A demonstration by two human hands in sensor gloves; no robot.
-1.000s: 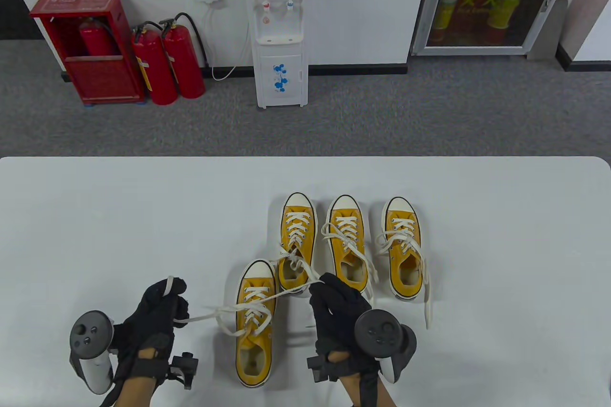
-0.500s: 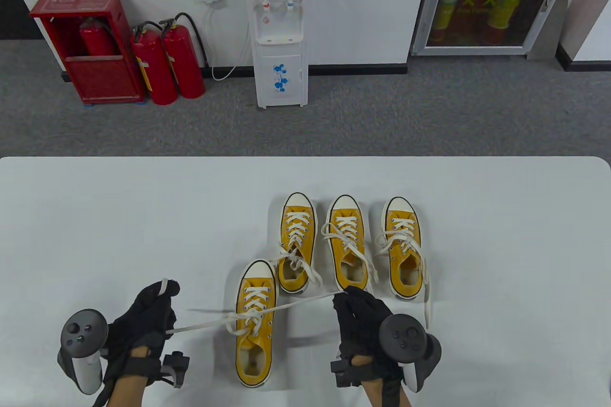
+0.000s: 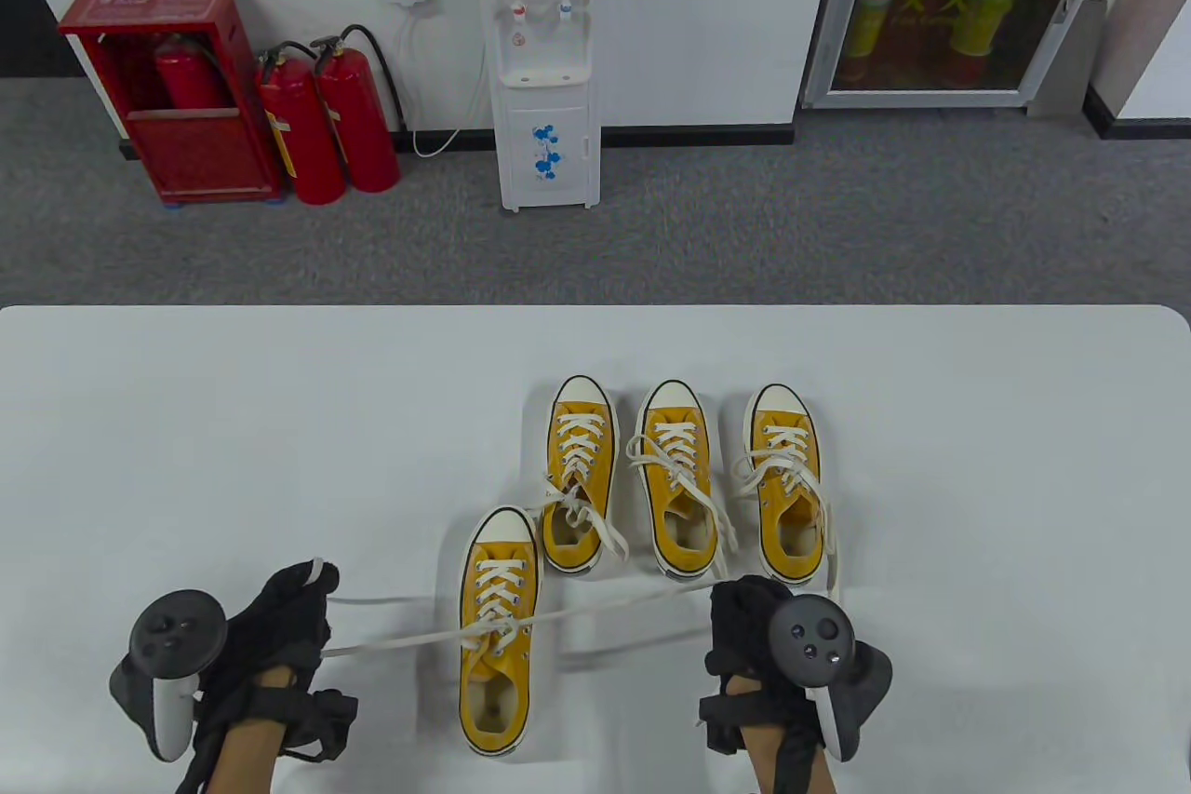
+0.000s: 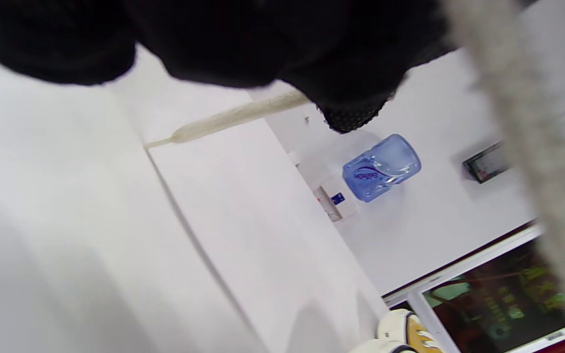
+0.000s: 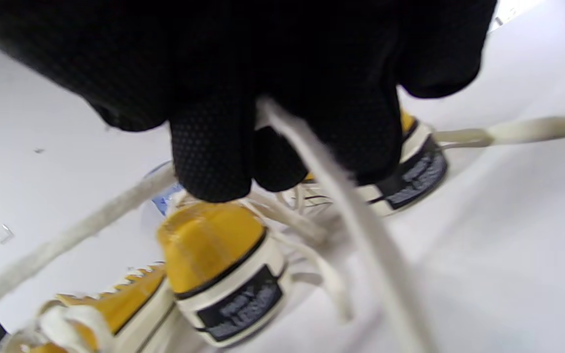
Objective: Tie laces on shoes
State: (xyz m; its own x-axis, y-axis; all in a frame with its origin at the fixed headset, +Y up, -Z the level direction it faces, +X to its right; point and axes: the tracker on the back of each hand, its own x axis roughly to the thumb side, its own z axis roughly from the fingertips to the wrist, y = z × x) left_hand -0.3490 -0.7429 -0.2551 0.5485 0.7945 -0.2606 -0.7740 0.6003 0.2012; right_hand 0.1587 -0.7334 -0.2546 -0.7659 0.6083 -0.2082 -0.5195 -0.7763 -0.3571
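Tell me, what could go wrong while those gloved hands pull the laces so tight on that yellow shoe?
1. The white cotton lace is stretched taut between the left hand and right hand; a harder pull might drag or tip the nearest yellow canvas sneaker.
2. Only a short lace tip shows past the left fingers, so it may slip free.
3. The taut lace passes close to the neighbouring yellow sneaker's loose laces and could snag them.

Four shoes (image 3: 500, 631) yellow canvas, off-white toe caps and soles, black sole stripe, black heel patches. Laces (image 3: 595, 610) off-white. Table (image 3: 233, 422) white. Gloves on left hand (image 3: 279, 622) and right hand (image 3: 749, 636) black, dotted grip texture. Trackers (image 3: 172, 636) dark grey, white handles.
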